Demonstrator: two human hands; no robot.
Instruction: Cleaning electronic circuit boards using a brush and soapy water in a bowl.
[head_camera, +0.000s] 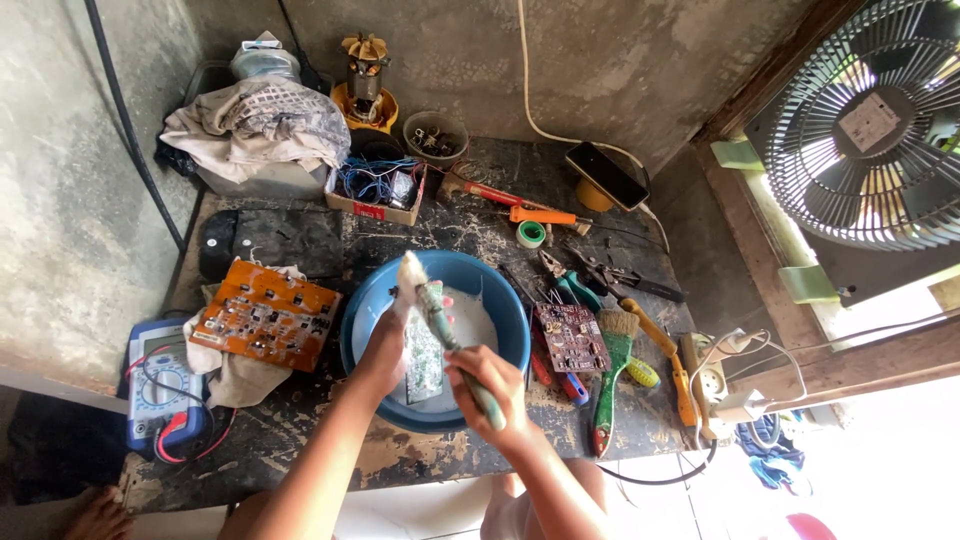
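Here the right hand (492, 385) has its fingers wrapped tight around the greenish handle of a paintbrush (440, 320), which slants up and away so that its pale bristle head stands just beyond the fingertips of the other hand. The left hand (385, 350) reaches into a blue basin (505, 300) and its fingers pinch the edge of a small green circuit board (424, 355), held over the whitish liquid in the bottom of the basin. The brush shaft crosses right above that board, touching or nearly touching it; which cannot be told.

Left of the left fingers, an orange circuit board (265, 315) lies on a pale cloth, and further left sits a blue multimeter (162, 385) with red and black leads. Right of the right fingers, just outside the basin rim, lies a dark reddish circuit board (571, 337), then a second brush with a green handle (612, 375), and a yellow-handled tool (665, 355).

Beyond both hands, towards the wall, the table (400, 455) carries pliers (565, 280), a roll of tape (531, 234), an orange soldering iron (545, 214), a small box of wires (378, 186), a heap of cloth (255, 125) and a phone (606, 175) propped on a stand. Far right of the fingers, a fan (870, 120) stands at the window.
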